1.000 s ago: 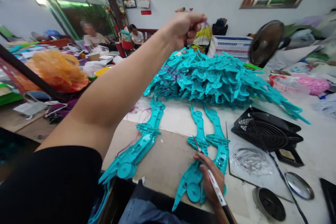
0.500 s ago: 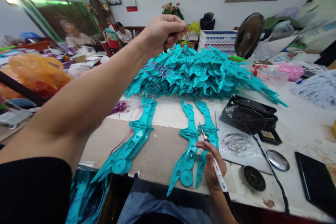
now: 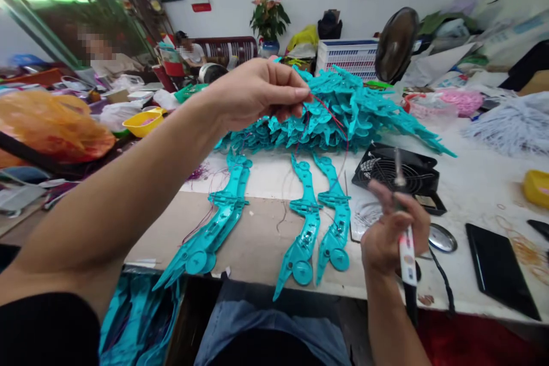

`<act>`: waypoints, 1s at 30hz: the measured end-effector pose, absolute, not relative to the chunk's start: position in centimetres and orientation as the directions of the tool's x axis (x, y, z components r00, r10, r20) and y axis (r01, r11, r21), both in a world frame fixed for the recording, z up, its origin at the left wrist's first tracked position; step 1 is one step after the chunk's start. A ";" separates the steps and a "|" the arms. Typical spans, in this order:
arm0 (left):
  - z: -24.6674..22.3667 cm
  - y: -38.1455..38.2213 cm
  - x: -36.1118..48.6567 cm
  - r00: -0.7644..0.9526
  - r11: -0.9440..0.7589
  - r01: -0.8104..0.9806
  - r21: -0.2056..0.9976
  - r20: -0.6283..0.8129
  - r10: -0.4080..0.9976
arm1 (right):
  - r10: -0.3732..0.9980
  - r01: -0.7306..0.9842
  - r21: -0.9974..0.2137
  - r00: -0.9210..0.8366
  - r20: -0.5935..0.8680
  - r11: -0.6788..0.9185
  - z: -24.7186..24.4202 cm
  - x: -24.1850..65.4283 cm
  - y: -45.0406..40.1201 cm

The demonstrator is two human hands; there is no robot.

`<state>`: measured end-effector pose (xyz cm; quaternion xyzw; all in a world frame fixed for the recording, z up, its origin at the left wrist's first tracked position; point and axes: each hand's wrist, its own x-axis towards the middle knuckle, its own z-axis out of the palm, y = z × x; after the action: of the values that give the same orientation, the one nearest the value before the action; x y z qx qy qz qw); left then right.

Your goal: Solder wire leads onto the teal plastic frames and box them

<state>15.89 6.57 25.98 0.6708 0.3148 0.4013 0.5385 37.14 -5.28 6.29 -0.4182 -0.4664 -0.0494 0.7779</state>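
Observation:
My left hand point(image 3: 268, 91), raised over the table in front of the heap, pinches thin red wires point(image 3: 332, 111) that trail down to the right. A soldering iron point(image 3: 406, 251) with a white handle is held in my right hand point(image 3: 392, 229), its tip pointing up; motion blurs the fingers somewhat. Between my arms lie two turquoise plastic parts, one point(image 3: 303, 229) nearer the middle and another point(image 3: 337, 217) to its right. Further left, two more turquoise parts point(image 3: 227, 211) overlap, with thin wires beside them. A large heap of turquoise parts point(image 3: 355, 108) stands behind.
A black fan point(image 3: 377, 166) stands by coiled solder wire point(image 3: 364, 206) at the right, near a round metal lid point(image 3: 441, 237) and a black tablet-like slab point(image 3: 500, 269). Turquoise parts point(image 3: 132, 314) fill a container below the table edge. Two people sit at the back left.
My left hand has come down and nearer, drawing the red wires over the table. My right hand has lifted the soldering iron away from the turquoise parts to the right.

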 end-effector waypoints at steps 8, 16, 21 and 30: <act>20.5 2.1 14.2 0.454 -0.122 -0.115 0.986 0.161 0.876 | 0.931 -0.263 -0.903 -0.045 0.363 0.339 10.4 31.0 -5.0; 11.4 -1.3 10.0 0.537 0.012 0.054 0.998 -0.039 0.843 | 0.874 0.273 -0.874 0.171 0.455 0.401 11.1 34.6 -9.0; 7.4 -3.7 11.6 0.249 0.160 -0.152 0.975 -0.119 0.961 | 0.828 0.559 -0.716 0.088 0.553 0.419 11.0 33.0 -9.2; 6.2 -4.3 10.8 0.373 0.402 -0.586 0.704 -0.206 0.905 | 0.861 0.649 -0.643 -0.038 0.507 0.408 7.2 31.9 -9.4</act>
<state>10.79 -4.27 6.25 0.2698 0.2950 0.4758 0.7834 31.94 -9.41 7.23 -0.5311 -0.7106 0.1191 0.4458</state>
